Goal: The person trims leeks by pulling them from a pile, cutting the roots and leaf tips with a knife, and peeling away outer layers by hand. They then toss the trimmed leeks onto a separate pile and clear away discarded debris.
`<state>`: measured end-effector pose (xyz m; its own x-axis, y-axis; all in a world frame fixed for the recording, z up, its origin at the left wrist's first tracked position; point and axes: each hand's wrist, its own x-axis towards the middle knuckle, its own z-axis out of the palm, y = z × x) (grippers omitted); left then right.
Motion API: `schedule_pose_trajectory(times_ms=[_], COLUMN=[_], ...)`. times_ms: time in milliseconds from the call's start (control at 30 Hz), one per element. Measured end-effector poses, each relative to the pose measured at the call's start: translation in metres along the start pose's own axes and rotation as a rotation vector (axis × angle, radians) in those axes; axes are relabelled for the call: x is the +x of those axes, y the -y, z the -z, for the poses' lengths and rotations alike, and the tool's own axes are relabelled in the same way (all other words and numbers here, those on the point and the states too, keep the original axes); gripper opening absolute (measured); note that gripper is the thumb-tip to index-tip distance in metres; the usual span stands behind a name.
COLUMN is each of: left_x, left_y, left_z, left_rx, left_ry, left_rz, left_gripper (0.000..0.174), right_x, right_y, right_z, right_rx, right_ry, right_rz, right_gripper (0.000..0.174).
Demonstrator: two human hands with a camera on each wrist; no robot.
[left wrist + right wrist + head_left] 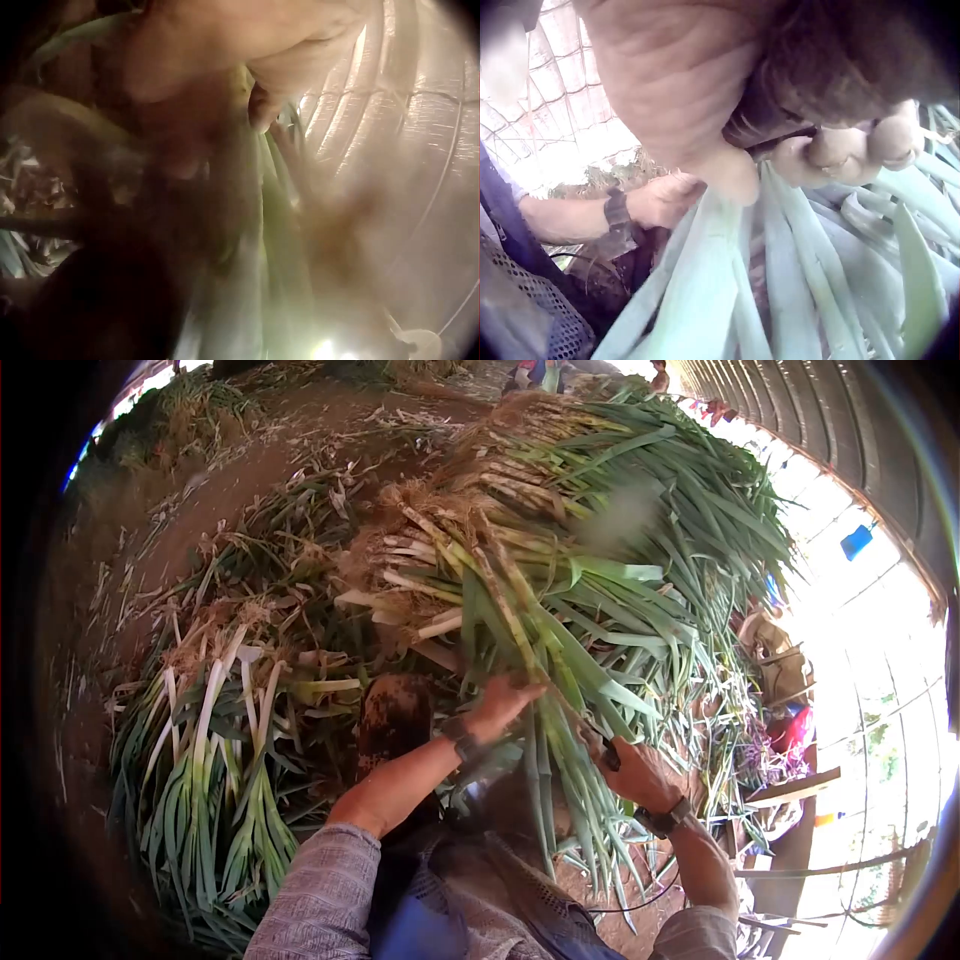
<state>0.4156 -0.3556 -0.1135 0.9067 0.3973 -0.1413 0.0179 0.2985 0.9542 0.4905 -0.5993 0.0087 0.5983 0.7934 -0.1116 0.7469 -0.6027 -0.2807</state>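
Observation:
In the head view my left hand (500, 707) grips a few leeks (512, 605) around their stalks. Their rooty ends point up and away, and their green leaves hang down toward my lap. My right hand (640, 772) holds a dark-handled tool (608, 754) beside those leaves. In the right wrist view the fingers (838, 154) curl round its dark handle (769, 105), and leek leaves (705, 277) spread just below the thumb. Its working end is mostly hidden among the leaves. The left wrist view is blurred, with the left hand (225, 45) above green stalks (251, 225).
A large heap of leeks (690, 510) fills the space ahead and to the right. At left lies a bundle of leeks (215, 760) with pale stalks. Plant scraps (300, 510) litter the soil. A wooden board (795, 788) and bright netting (870, 690) are at right.

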Motion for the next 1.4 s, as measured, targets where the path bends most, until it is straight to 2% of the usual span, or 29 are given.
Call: schedule_pose_trajectory(times_ms=[133,200,300,400,467,600,700,800,867,933,967,1000,1067,1100,1167,1233,1300,1367,1400], left_x=[-0.007,-0.002,-0.004,-0.03,-0.018,-0.029,-0.037,-0.033,-0.047,-0.058,-0.041,-0.039,-0.018,-0.009,0.011,0.029,0.04,0.049,0.047], left_y=[0.01,0.025,0.038,0.015,0.05,0.056,0.051,0.091,0.066,0.049,0.078,0.075,0.056,0.055,0.057,0.047,0.041,0.039,0.033], left_z=[-0.013,-0.018,-0.028,-0.038,-0.035,-0.041,-0.038,-0.049,-0.053,-0.047,-0.038,-0.027,0.006,0.019,0.044,0.056,0.063,0.072,0.071], left_rx=[-0.182,-0.03,-0.071,-0.028,-0.031,0.005,0.174,0.164,0.118,0.064,-0.063,-0.069,-0.016,-0.018,-0.224,-0.328,-0.431,-0.769,-0.773], left_ry=[-0.028,-0.095,-0.129,-0.199,-0.209,-0.289,-0.231,-0.21,-0.157,0.043,0.123,0.126,0.062,0.062,-0.134,-0.183,-0.23,-0.26,-0.257], left_rz=[-0.044,-0.096,-0.179,-0.219,-0.223,-0.258,-0.165,-0.241,-0.271,-0.063,-0.188,-0.186,-0.011,-0.009,0.07,0.063,0.042,-0.047,-0.048], left_gripper=[0.036,0.034,0.031,0.022,0.023,0.028,0.031,0.031,0.032,0.033,0.033,0.033,0.034,0.034,0.034,0.034,0.034,0.034,0.034], right_x=[-0.006,-0.01,-0.015,-0.02,-0.022,-0.022,-0.018,-0.007,-0.003,-0.004,-0.004,-0.005,-0.002,-0.002,0.001,-0.002,-0.001,0.0,0.0], right_y=[-0.008,-0.009,0.003,0.0,0.003,-0.005,0.005,-0.009,-0.005,0.004,-0.001,-0.006,-0.014,-0.012,-0.014,-0.017,-0.017,-0.019,-0.019], right_z=[-0.008,-0.007,0.007,0.006,0.016,0.01,0.008,-0.008,-0.008,-0.005,-0.012,-0.019,-0.024,-0.024,-0.031,-0.035,-0.034,-0.033,-0.032], right_rx=[-0.026,-0.042,-0.006,0.011,-0.061,-0.043,-0.056,-0.055,-0.078,-0.075,-0.039,-0.043,0.005,-0.032,-0.027,-0.035,-0.055,-0.055,-0.049], right_ry=[0.036,0.004,0.016,0.022,0.127,0.105,0.14,0.085,0.072,0.172,0.103,0.105,0.079,0.097,0.105,0.119,0.081,0.08,0.088], right_rz=[-0.007,0.03,-0.005,0.005,-0.049,-0.022,-0.019,0.018,0.011,-0.041,0.022,0.017,0.059,0.023,0.001,-0.033,0.014,0.007,0.002], right_gripper=[0.036,0.034,0.033,0.033,0.037,0.03,0.026,0.027,0.029,0.033,0.03,0.03,0.026,0.024,0.023,0.023,0.024,0.025,0.027])
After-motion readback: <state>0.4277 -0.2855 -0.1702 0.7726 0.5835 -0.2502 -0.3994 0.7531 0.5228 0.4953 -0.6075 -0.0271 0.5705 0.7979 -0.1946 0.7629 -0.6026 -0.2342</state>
